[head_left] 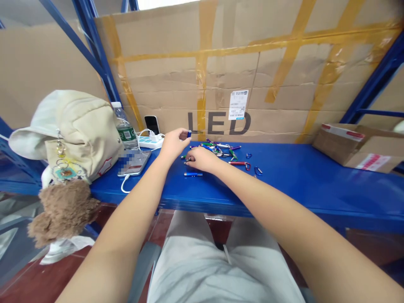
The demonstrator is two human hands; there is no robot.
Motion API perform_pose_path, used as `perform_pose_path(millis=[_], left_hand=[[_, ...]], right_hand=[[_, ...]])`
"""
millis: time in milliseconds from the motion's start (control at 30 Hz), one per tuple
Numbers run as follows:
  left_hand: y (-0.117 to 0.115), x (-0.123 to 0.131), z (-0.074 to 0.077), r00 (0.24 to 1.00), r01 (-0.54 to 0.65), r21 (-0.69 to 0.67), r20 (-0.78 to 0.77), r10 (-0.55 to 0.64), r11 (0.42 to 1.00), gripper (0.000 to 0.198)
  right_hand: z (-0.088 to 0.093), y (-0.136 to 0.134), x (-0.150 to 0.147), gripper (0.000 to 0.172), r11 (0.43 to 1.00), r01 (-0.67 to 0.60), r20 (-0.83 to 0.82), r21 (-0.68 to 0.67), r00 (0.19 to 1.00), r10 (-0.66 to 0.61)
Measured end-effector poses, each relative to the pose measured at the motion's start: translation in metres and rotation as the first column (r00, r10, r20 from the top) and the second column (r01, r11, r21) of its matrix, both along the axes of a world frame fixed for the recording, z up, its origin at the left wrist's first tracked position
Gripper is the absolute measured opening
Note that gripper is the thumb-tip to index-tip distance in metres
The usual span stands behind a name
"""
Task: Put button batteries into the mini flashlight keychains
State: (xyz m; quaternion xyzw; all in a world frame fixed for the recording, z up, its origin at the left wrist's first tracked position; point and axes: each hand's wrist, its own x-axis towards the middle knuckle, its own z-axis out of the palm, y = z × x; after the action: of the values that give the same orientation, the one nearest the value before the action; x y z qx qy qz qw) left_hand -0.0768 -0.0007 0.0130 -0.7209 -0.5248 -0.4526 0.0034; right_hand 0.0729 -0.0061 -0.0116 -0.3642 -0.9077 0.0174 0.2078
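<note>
My left hand (173, 145) is raised just above the blue shelf, its fingers pinched on a short blue metal tube (189, 134). Lower and to its right, my right hand (203, 159) has its fingers closed around a small dark and silver piece (188, 160), mostly hidden by them. A blue keychain flashlight (193, 174) lies on the shelf in front of the right hand. Beyond that hand is a loose pile of keychain flashlights (222, 146) in purple, green, silver and blue. A red keychain flashlight (237, 163) with a red carabiner lies to the right, near a blue carabiner (258, 171).
On the left are a cream bag (85, 130) with a furry brown charm (65, 210), a water bottle (126, 130), a power strip (147, 142) and a phone (135, 163) on a cable. A large cardboard box (164, 84) stands behind. An open carton (350, 147) sits right.
</note>
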Motion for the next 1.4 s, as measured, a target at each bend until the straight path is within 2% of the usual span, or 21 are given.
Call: perform_pose_path(millis=[100, 200, 433, 567, 633, 733, 833, 900, 967, 1033, 1200, 1400], left_hand=[[0.002, -0.003, -0.001, 1.000, -0.003, 0.020, -0.013, 0.003, 1.000, 0.023], [0.003, -0.002, -0.003, 1.000, 0.001, 0.033, -0.016, -0.001, 0.999, 0.021], [0.001, 0.002, -0.003, 1.000, 0.009, 0.001, -0.027, -0.009, 1.000, 0.018], [0.002, 0.001, -0.005, 0.998, 0.042, -0.013, -0.044, -0.043, 0.999, 0.019], [0.003, 0.001, -0.006, 0.998, 0.046, -0.027, -0.051, -0.048, 0.999, 0.020], [0.004, 0.003, -0.009, 0.992, 0.078, -0.058, -0.095, -0.083, 0.995, 0.021], [0.003, 0.008, -0.014, 0.959, 0.205, -0.112, -0.178, -0.222, 0.972, 0.022], [0.002, 0.015, -0.018, 0.926, 0.281, -0.140, -0.219, -0.306, 0.949, 0.023], [-0.001, 0.022, -0.021, 0.907, 0.317, -0.160, -0.238, -0.349, 0.935, 0.022], [-0.004, 0.029, -0.022, 0.899, 0.339, -0.189, -0.225, -0.376, 0.922, 0.021], [-0.010, 0.036, -0.021, 0.897, 0.364, -0.247, -0.168, -0.410, 0.898, 0.019], [-0.005, 0.032, -0.024, 0.892, 0.388, -0.229, -0.149, -0.426, 0.893, 0.019]], right_hand=[[0.004, 0.003, -0.017, 0.012, 0.997, 0.075, 0.093, -0.028, 0.993, -0.072], [0.004, 0.006, -0.020, 0.014, 0.993, 0.107, 0.136, -0.053, 0.986, -0.099], [-0.004, 0.011, -0.001, 0.013, 0.982, 0.140, 0.125, -0.124, 0.984, -0.124], [-0.002, 0.011, 0.007, 0.014, 0.981, 0.138, 0.106, -0.134, 0.987, -0.124], [0.002, 0.009, 0.013, 0.014, 0.987, 0.119, 0.043, -0.105, 0.992, -0.115], [0.009, 0.007, 0.031, 0.014, 0.992, 0.098, -0.156, -0.082, 0.982, -0.109], [0.012, 0.004, 0.057, 0.016, 0.978, 0.095, -0.367, -0.186, 0.916, -0.159], [0.011, 0.003, 0.073, 0.019, 0.949, 0.101, -0.442, -0.297, 0.867, -0.230], [0.008, 0.004, 0.082, 0.018, 0.936, 0.097, -0.488, -0.339, 0.832, -0.264], [0.005, 0.006, 0.085, 0.013, 0.956, 0.104, -0.519, -0.274, 0.821, -0.238], [-0.002, 0.010, 0.078, 0.006, 0.996, 0.084, -0.500, 0.025, 0.864, -0.061], [-0.002, 0.007, 0.080, 0.009, 0.994, 0.035, -0.436, 0.105, 0.900, 0.014]])
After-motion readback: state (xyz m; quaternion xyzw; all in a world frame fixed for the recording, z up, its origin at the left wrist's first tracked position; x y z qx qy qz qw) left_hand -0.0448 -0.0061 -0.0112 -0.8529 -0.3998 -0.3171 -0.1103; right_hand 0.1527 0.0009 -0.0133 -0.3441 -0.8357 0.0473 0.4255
